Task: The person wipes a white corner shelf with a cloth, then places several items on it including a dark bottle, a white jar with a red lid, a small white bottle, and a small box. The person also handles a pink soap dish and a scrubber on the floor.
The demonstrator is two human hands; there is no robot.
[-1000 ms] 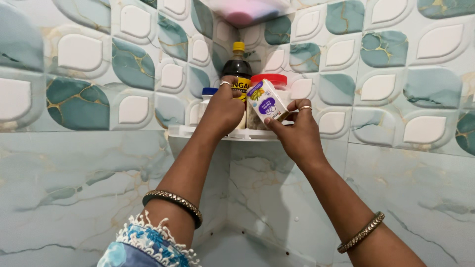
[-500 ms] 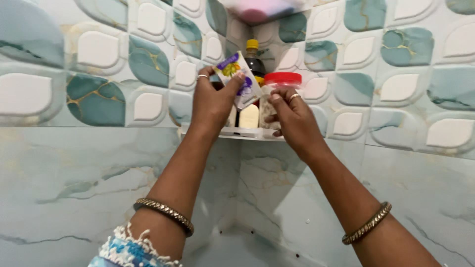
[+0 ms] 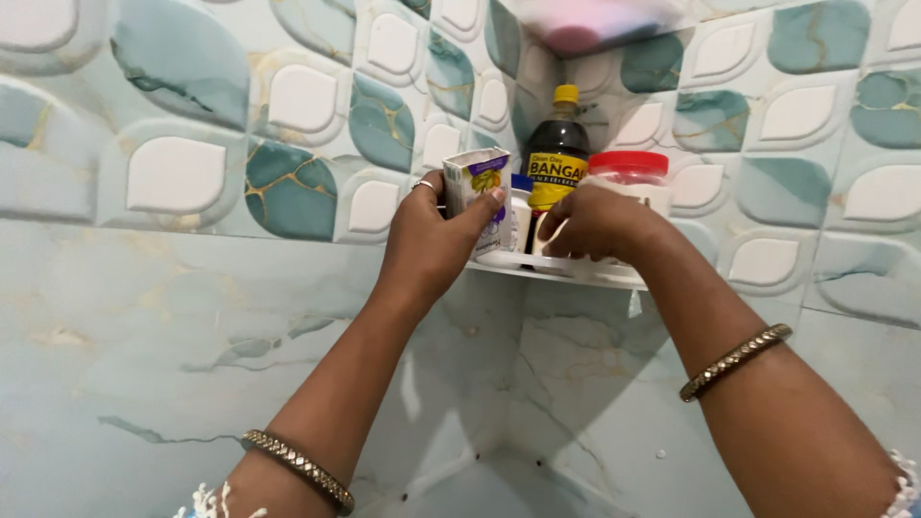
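My left hand [image 3: 432,240] grips a small white carton [image 3: 477,197] with purple and yellow print, holding it upright at the left end of a white corner shelf [image 3: 576,275]. My right hand [image 3: 590,223] is curled around the base of a clear jar with a red lid [image 3: 628,173] standing on the shelf. Behind the hands a dark bottle with a yellow cap and yellow label [image 3: 556,144] stands in the corner. A small white container with a blue cap [image 3: 520,197] shows between the carton and the bottle, mostly hidden.
Two tiled walls meet at the corner, with raised leaf-shaped teal and white tiles above and marbled tiles below. A blurred pink thing [image 3: 585,24] sits on a higher shelf overhead. The floor corner [image 3: 480,470] lies far below.
The carton went from my right hand to my left hand, which now holds it at the shelf's left end. My right hand moved onto the red-lidded jar. The view shifted left.
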